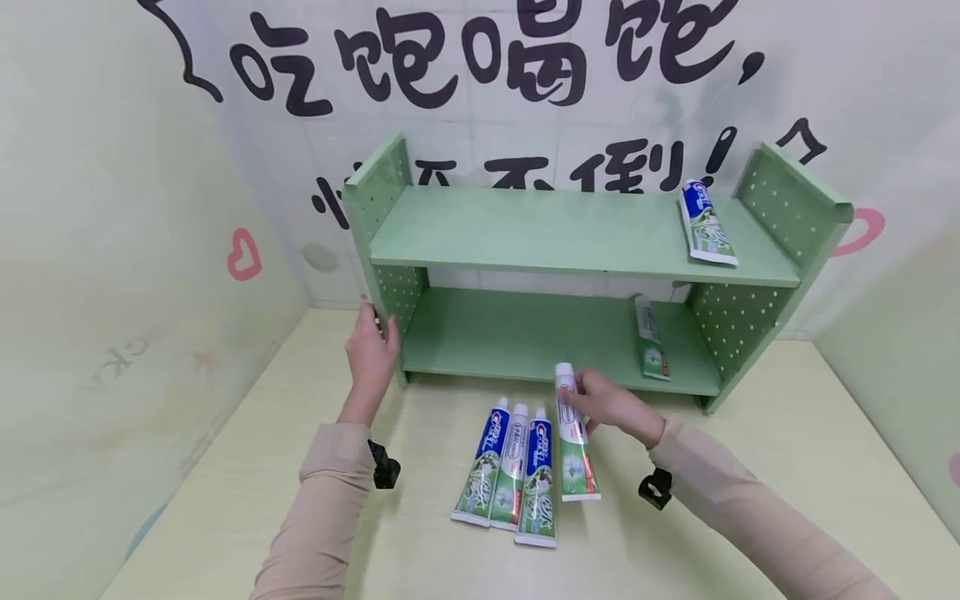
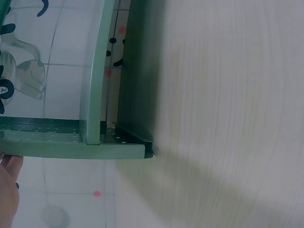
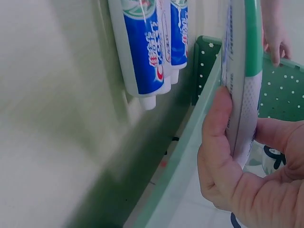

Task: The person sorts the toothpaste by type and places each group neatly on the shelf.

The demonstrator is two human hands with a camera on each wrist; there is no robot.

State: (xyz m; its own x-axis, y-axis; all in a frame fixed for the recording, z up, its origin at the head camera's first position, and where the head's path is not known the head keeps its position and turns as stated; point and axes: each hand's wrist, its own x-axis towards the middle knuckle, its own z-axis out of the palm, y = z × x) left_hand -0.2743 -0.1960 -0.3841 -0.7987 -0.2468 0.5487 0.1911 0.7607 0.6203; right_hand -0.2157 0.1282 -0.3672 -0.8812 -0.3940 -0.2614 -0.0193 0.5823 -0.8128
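Note:
My right hand (image 1: 613, 406) pinches a white-and-green toothpaste tube (image 1: 576, 450) near its cap end, thumb on one side and fingers on the other. In the right wrist view the same tube (image 3: 244, 80) stands between thumb and fingers, clear of the tabletop. Left of it, two blue-and-green toothpaste tubes (image 1: 542, 483) and a white-and-green one (image 1: 513, 471) lie side by side on the table, caps toward the shelf. My left hand (image 1: 371, 350) grips the front edge of the left side panel of the green two-tier shelf (image 1: 495, 233); in the left wrist view only its fingertips (image 2: 14, 166) show.
On the upper shelf a blue-and-green tube (image 1: 707, 223) lies at the right. A white-and-green tube (image 1: 650, 337) lies at the right of the lower shelf. Behind stands a wall with large black lettering (image 1: 420, 58). The pale wooden table (image 1: 420, 567) extends in front.

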